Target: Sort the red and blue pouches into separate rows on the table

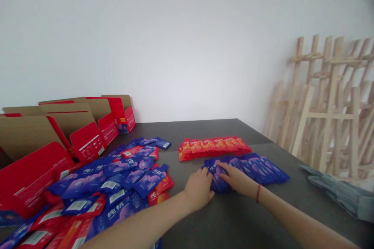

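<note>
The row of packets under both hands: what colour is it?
Blue-purple row of packets, seen in the head view.

The left hand (199, 187) and right hand (238, 179) cover the near end of the blue row (251, 168), so what the fingers grip there is hidden. The loose pile (111, 186) and the red boxes (35, 171) run off the left and bottom edges. The grey cloth (339, 192), perhaps a folded garment, is blurred and cut at the right edge, and the sachet print is too small to read.
</note>
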`<state>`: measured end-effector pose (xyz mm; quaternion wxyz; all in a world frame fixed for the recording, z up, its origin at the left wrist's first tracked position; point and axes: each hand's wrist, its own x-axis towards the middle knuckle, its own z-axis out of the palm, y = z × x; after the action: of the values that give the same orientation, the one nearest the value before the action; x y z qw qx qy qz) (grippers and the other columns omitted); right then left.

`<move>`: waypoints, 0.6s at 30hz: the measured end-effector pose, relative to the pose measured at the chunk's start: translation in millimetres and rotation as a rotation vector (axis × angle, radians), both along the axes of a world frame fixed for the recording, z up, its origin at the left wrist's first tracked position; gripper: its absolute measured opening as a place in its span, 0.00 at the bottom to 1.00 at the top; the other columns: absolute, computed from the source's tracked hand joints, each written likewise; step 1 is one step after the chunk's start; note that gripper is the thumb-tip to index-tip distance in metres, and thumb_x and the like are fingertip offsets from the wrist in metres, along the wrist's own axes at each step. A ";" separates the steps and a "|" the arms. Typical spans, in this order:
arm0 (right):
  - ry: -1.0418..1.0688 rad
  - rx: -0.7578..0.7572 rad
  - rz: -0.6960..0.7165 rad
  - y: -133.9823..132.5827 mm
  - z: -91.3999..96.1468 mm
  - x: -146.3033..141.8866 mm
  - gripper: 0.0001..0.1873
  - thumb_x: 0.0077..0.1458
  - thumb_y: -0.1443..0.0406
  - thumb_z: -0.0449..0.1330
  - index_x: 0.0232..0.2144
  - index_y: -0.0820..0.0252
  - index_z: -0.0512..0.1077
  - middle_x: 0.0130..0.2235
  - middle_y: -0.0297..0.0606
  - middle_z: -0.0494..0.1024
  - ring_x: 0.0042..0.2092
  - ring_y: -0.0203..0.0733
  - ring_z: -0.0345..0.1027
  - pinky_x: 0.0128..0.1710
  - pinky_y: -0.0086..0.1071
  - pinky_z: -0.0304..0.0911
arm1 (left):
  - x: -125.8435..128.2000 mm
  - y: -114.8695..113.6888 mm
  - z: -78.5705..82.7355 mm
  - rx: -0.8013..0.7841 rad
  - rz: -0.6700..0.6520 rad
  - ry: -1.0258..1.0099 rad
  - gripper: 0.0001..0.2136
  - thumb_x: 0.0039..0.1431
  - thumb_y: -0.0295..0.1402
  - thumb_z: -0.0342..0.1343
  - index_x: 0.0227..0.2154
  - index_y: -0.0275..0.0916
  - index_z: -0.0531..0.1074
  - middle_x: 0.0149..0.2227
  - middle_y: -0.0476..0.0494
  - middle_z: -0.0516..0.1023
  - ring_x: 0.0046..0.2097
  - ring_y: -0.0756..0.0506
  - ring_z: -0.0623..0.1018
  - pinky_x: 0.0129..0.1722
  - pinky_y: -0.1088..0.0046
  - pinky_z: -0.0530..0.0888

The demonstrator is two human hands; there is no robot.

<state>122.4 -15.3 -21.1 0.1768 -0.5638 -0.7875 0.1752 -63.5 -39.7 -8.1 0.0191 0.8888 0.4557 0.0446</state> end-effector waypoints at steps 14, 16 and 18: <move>-0.420 0.318 0.082 -23.3 4.0 -19.8 0.22 0.56 0.65 0.57 0.53 0.66 0.70 0.58 0.53 0.67 0.59 0.57 0.60 0.57 0.48 0.56 | -13.5 -3.4 -10.1 -0.060 -0.044 -0.113 0.19 0.54 0.34 0.53 0.48 0.34 0.67 0.47 0.36 0.72 0.49 0.38 0.70 0.50 0.62 0.69; -0.399 0.321 0.130 -26.9 -13.8 -19.7 0.26 0.56 0.63 0.58 0.56 0.68 0.67 0.59 0.53 0.66 0.60 0.55 0.58 0.59 0.46 0.55 | -15.1 -2.6 -11.2 -0.054 -0.066 -0.118 0.18 0.54 0.33 0.53 0.48 0.34 0.67 0.48 0.36 0.72 0.50 0.39 0.70 0.51 0.63 0.68; -0.386 0.333 0.124 -29.7 -32.4 -18.5 0.31 0.55 0.62 0.59 0.59 0.70 0.62 0.62 0.54 0.62 0.63 0.55 0.54 0.60 0.46 0.55 | -16.4 -1.7 -12.7 -0.041 -0.086 -0.123 0.19 0.54 0.32 0.52 0.49 0.33 0.67 0.49 0.36 0.72 0.50 0.39 0.70 0.52 0.63 0.68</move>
<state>103.9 -45.1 -53.5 0.1023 -0.5006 -0.8577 -0.0572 -79.9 -41.4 -20.8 0.0672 0.9025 0.4160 0.0889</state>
